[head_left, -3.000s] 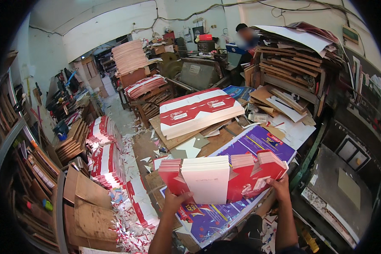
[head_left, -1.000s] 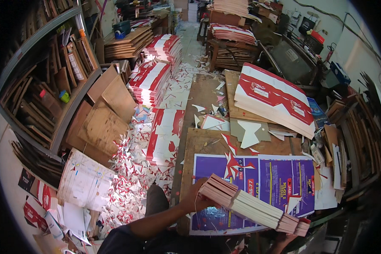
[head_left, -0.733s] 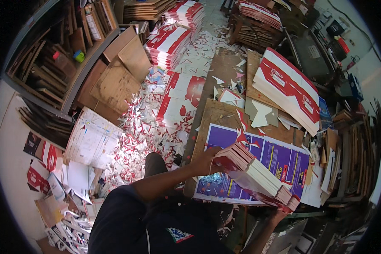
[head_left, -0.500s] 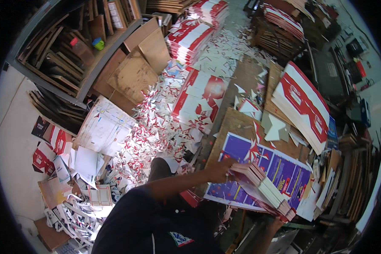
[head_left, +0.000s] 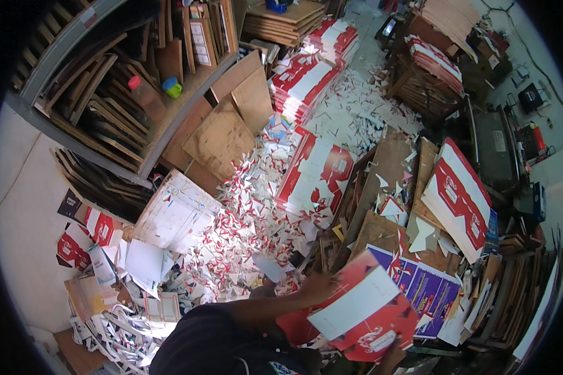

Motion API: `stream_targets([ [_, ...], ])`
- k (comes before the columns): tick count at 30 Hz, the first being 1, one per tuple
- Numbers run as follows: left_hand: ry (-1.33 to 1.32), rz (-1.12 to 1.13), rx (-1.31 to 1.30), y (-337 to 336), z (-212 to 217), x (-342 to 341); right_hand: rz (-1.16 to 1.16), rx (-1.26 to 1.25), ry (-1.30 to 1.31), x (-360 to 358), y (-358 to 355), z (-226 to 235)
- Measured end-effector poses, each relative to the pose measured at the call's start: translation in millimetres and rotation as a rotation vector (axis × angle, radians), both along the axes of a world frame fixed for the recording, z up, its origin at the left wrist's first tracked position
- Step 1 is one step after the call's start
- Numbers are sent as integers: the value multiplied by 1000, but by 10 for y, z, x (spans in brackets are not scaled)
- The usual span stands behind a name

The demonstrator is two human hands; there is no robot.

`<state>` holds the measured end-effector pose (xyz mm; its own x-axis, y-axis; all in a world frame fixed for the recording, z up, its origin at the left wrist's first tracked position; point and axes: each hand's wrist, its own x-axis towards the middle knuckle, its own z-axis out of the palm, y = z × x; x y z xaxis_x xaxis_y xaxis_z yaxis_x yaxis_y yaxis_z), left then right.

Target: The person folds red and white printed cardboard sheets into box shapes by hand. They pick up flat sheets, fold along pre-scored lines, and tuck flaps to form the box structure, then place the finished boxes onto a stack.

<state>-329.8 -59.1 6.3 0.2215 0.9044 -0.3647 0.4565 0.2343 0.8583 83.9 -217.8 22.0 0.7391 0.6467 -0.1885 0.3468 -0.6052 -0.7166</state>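
A stack of red and white printed card blanks is between my hands, its printed face turned up. My left hand is closed on the upper left edge of the stack. At the lower right edge, my right hand grips it, with most of its fingers hidden beneath or behind the cards. The stack is tilted in front of my body and overlaps the near left part of a purple printed sheet on the workbench. Small red and white offcuts lie on that sheet.
More red and white card blanks rest on the bench at right. Beyond it are a wooden board and loose scraps. Offcuts cover the floor at left, near stacked printed sheets. A shelf holds wooden boards.
The stack has turned from edge-on to face up and come left, nearer my body. Both hands have moved with it. The whole view has shifted slightly.
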Motion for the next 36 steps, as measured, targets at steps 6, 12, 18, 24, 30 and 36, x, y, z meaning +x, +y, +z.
stream_targets([
  [6, 410, -75, 163, -1285, -75, -721, 189, 29, 213, -783, -524, 122],
  [12, 397, 440, -128, -3351, 710, -772, 281, -50, 391, -751, -1932, -53],
  [18, 452, 634, -153, -5536, 1058, -564, 433, 73, 632, -585, -3454, -408],
  [24, 543, 813, -291, -7075, 1359, -729, 585, -211, 585, -1294, -4290, 335],
  [30, 485, 1026, -317, -8036, 824, -1501, 616, -400, 451, -2013, -4746, 208],
  [36, 387, 1142, -286, -8997, 327, -2858, 673, -250, 402, -3657, -5251, 19],
])
